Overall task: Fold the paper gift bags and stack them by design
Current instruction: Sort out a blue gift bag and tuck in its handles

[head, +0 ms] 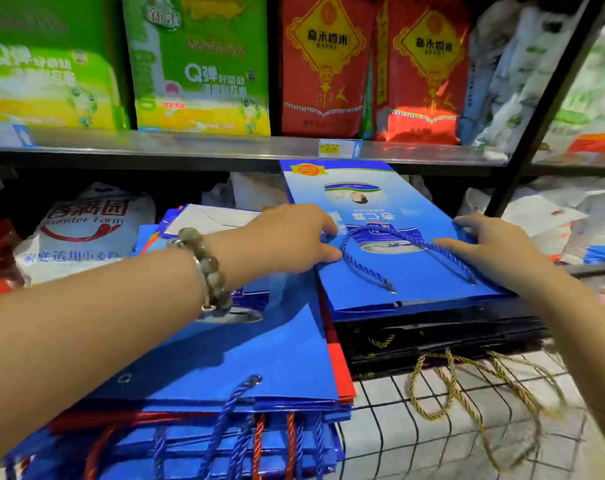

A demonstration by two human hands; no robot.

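Both hands are on one flattened blue bag [380, 192], which lies on top of the black pile [432, 341] towards the right of the wire shelf [415, 427]. Its long axis runs away from the person, mouth towards the front edge and base tipped up at the back. The left hand [287, 237] curls over the bag's left edge and grips it. The right hand [495, 251] lies flat on the right edge, fingers fairly straight, thumb on the glossy face.

The twisted blue rope handle [408, 244] loops loosely between the two hands. The paper looks slick and stiff, with crisp creases. Gold cords [467, 382] trail limply from the black bags over the wire grid.

Just to the left sits the blue pile [242, 358], with red edges showing in it. That seems the bag's proper home by design, so the move is probably a short slide leftwards. The left hand is nearer.
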